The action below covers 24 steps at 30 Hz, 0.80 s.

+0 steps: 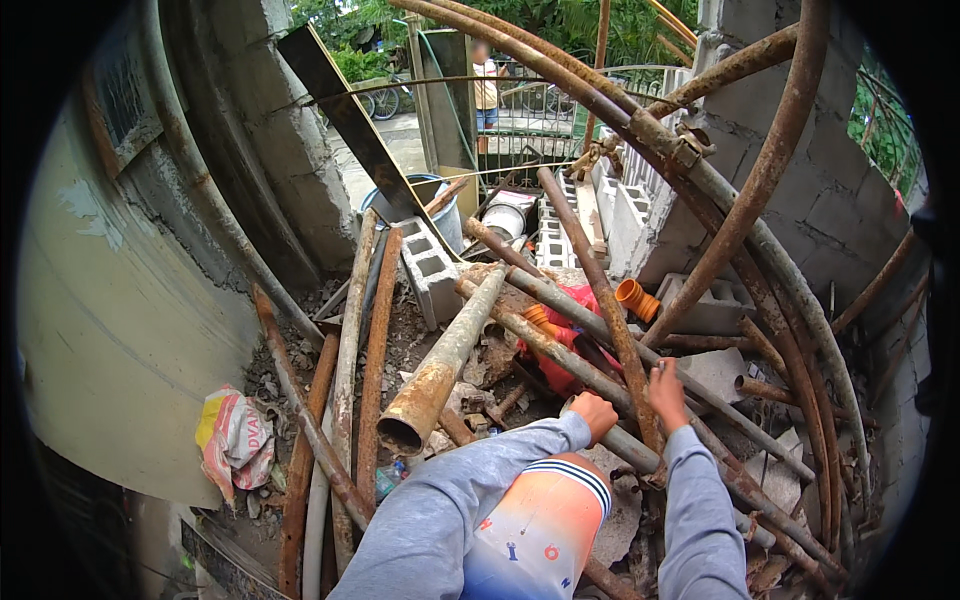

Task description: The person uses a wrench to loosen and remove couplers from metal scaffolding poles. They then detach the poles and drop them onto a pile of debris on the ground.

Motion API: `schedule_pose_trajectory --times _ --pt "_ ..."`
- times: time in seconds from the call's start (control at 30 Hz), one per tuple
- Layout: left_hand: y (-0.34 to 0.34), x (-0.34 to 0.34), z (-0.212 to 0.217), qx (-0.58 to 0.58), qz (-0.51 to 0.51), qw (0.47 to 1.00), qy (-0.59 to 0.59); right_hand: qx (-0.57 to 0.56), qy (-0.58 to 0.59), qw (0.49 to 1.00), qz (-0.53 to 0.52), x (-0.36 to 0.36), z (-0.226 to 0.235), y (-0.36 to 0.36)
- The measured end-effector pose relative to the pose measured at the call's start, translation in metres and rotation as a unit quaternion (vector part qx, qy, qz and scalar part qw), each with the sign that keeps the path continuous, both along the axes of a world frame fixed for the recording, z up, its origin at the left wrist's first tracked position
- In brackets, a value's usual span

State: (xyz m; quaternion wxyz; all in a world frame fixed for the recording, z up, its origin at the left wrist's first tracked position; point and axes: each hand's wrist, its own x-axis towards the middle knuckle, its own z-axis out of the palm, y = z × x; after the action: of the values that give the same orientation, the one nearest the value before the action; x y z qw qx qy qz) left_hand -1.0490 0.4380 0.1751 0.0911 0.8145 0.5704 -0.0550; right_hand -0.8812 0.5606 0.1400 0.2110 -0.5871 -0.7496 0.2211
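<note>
My left hand (595,416) is closed in a fist over a greyish metal pipe (630,450) that comes out beneath it; the fingers' undersides are hidden. Just to its right, my right hand (667,394) is closed at a rusty pipe (597,270), which slants from the far middle down between my hands. Other grey and rusty pipes cross under both hands, one of them a long grey pipe (545,345). Behind my left hand lies a red plastic bag (560,375) partly covered by pipes. A wide, rust-mouthed pipe (450,350) points toward me, left of my hands.
Long bent pipes (745,215) arch over the right side. Hollow blocks (430,268) and an orange pipe fitting (637,299) lie among rubble. A crumpled sack (237,445) is at left. Beyond a metal gate (535,125) stands a person (486,95).
</note>
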Motion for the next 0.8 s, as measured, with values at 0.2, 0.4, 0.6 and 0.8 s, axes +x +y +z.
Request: schedule_pose_trajectory --times 0.2,0.4,0.6,0.8 --pt "0.012 0.012 0.004 0.024 0.007 0.999 -0.025 0.231 0.082 0.941 0.235 0.009 0.050 -0.128" --pt "0.008 0.012 0.016 0.009 -0.011 1.000 -0.010 0.277 0.114 0.945 0.127 0.046 0.050 -0.211" --pt "0.001 0.016 0.029 0.009 0.003 1.000 -0.010 0.126 0.248 0.960 -0.039 0.060 0.046 -0.250" --pt "0.002 0.009 0.015 0.012 -0.004 1.000 0.001 0.208 0.173 0.956 -0.110 0.124 0.028 -0.278"
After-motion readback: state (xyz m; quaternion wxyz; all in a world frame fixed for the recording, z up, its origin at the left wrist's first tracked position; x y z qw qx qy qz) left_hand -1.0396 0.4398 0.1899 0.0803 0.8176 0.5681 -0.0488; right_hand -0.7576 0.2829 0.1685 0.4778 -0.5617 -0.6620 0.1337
